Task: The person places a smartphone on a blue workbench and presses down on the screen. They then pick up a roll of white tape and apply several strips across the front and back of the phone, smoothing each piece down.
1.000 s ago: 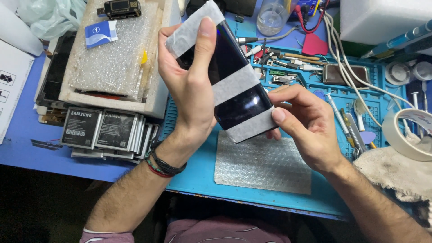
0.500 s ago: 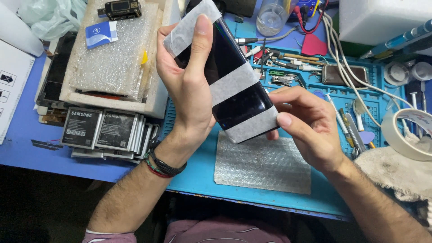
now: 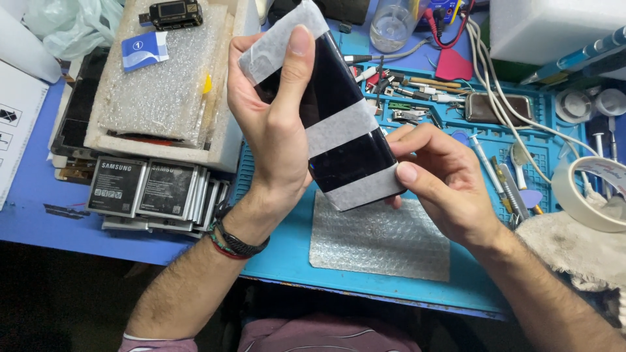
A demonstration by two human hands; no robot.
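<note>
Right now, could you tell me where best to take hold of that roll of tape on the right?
Pinch the roll of tape by its left wall, coming from above: it lies flat with its open centre up, and that side is nearest the right hand.

Phone repair workshop: before you, blue work mat (image 3: 365, 287), small tools (image 3: 417, 98), stacked batteries (image 3: 153, 192), tape roll (image 3: 596, 192), cables (image 3: 502, 111).

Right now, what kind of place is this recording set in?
Probably a phone repair bench: a blue repair mat strewn with small tools, a stack of phone batteries, and a taped black phone held in both hands.
</note>
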